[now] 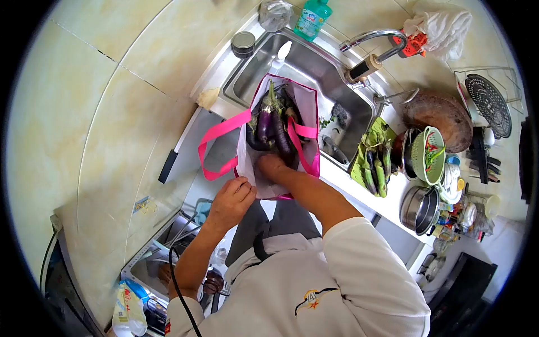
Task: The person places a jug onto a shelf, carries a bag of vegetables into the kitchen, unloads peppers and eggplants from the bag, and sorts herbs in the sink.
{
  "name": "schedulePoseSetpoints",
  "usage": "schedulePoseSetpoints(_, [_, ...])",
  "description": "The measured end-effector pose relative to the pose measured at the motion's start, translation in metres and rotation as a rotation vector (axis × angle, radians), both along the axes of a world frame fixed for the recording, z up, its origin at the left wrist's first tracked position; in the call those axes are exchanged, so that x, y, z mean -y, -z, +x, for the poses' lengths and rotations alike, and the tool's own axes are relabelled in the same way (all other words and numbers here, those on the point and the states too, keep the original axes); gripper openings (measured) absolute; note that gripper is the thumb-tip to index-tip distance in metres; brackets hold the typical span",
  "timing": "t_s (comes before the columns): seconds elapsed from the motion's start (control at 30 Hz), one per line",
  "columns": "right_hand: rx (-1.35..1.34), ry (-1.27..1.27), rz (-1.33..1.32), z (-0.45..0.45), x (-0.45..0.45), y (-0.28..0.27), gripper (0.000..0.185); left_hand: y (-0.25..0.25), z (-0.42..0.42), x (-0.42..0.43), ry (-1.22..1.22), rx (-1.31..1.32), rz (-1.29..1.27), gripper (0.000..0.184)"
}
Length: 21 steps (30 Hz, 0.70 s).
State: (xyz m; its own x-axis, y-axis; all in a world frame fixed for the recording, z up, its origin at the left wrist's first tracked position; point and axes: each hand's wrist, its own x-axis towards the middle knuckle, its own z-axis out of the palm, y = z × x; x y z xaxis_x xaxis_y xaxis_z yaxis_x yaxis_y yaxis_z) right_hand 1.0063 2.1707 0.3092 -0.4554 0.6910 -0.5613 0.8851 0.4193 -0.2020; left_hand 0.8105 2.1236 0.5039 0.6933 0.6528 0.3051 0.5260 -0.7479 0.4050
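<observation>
A tote bag [307, 95] with a white lining and pink handles stands open against the sink's front edge. Several dark purple eggplants [275, 121] with green stems lie inside it. My left hand [234, 199] is closed on the near left rim of the bag, just below a pink handle [210, 149]. Reaching down into the bag, my right hand [270, 165] is beside the lower ends of the eggplants. Its fingers are hidden, so whether it grips one cannot be made out.
Behind the bag is a steel sink [241, 76] with dark pieces at its right end and a curved faucet [370, 62]. On the right counter are green-and-purple eggplants [380, 171], a green colander [418, 154] of peppers and a steel pot [418, 208]. A green bottle [312, 21] stands behind.
</observation>
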Motion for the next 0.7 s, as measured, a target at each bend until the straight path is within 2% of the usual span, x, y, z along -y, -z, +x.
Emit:
schedulePoseSetpoints(0.13, [0.021, -0.12, -0.094, -0.001, 0.001, 0.006, 0.023, -0.002, -0.004, 0.002, 0.016, -0.026, 0.004, 0.03])
schedulePoseSetpoints(0.3, [-0.023, -0.099, -0.188, 0.026, -0.023, -0.038, 0.021, 0.002, -0.017, 0.001, 0.019, -0.042, -0.015, 0.029])
schedulePoseSetpoints(0.4, [-0.041, -0.138, -0.122, 0.025, -0.024, -0.05, 0.019, 0.003, -0.016, 0.001, 0.017, -0.01, -0.038, 0.028])
schedulePoseSetpoints(0.6, [-0.041, 0.112, -0.148, 0.013, -0.015, -0.023, 0.018, 0.005, -0.019, 0.003, 0.003, 0.001, -0.064, 0.027])
schedulePoseSetpoints(0.7, [-0.093, -0.034, -0.102, 0.012, -0.014, -0.017, 0.017, 0.011, -0.018, 0.005, 0.004, -0.006, -0.066, 0.028])
